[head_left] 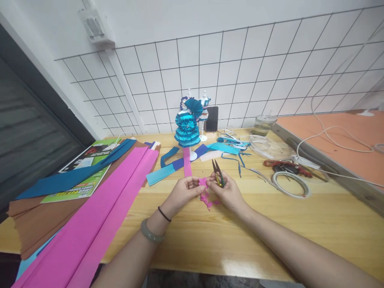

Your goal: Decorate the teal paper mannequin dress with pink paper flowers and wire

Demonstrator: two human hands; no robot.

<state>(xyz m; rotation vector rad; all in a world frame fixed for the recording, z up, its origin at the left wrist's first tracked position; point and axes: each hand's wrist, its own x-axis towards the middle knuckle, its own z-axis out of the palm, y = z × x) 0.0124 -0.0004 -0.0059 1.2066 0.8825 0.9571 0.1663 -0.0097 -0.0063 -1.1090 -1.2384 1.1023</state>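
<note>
My left hand (185, 191) is closed, pinching a small piece of pink crepe paper (203, 182) between thumb and fingers. Facing it, my right hand (228, 193) has thumb and fingertips at the same piece. A pair of scissors (216, 170) is tucked in that right hand, blades pointing up and away. Pink scraps (207, 202) lie or hang just below my fingers; which, I cannot tell. Beyond my left hand a pink strip (187, 162) runs toward a small dress form (187, 124) in a teal pleated paper dress. Behind it is a second dress form (204, 105).
Long pink paper sheets (99, 204), brown paper (45, 216) and a green magazine (87, 186) cover the left side. Blue strips (165, 173) lie ahead. Rightward are a tape roll (291, 185), a glass jar (263, 125) and cables. A phone (212, 119) leans on the wall.
</note>
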